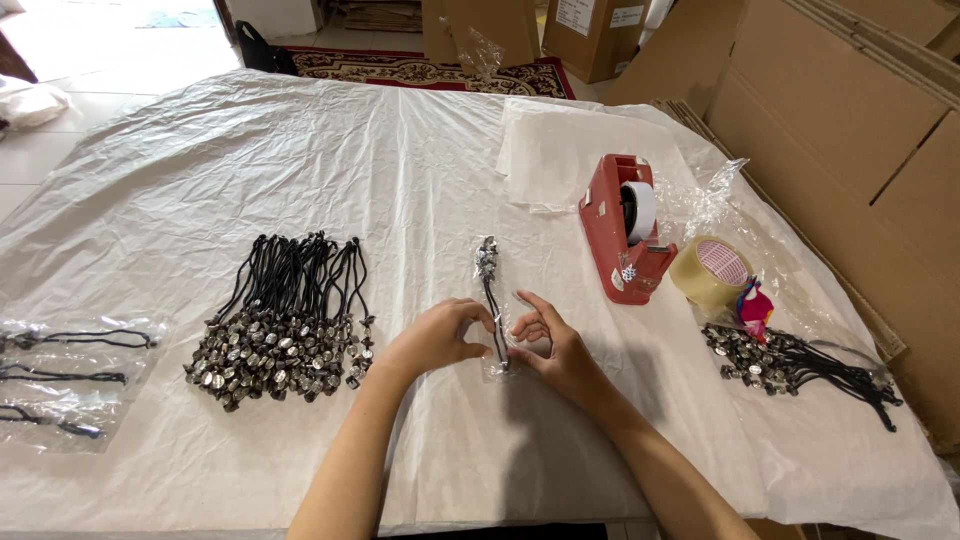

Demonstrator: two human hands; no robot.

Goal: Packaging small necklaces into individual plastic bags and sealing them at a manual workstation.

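A: What do the hands hold?

B: The left hand [440, 338] and the right hand [552, 345] meet at the near end of a small clear bag [492, 310]. The fingers of both are bent around it, thumb against forefinger. Inside the bag is one black cord necklace [489, 285] with metal beads at its far end.

A: Is the pinch tight?

B: It seems closed on the plastic, but the fingertips partly hide the bag mouth, so I cannot tell exactly.

A: Where is the bag?

B: It lies flat on the white sheet [300, 160], in the middle of the table, pointing away from the person.

A: And around it?

B: On the left, a row of loose necklaces [285, 320]; further left, packed bags [70, 375]. On the right, a red tape dispenser [622, 230], a brown tape roll [708, 270] and another heap of necklaces [790, 365].
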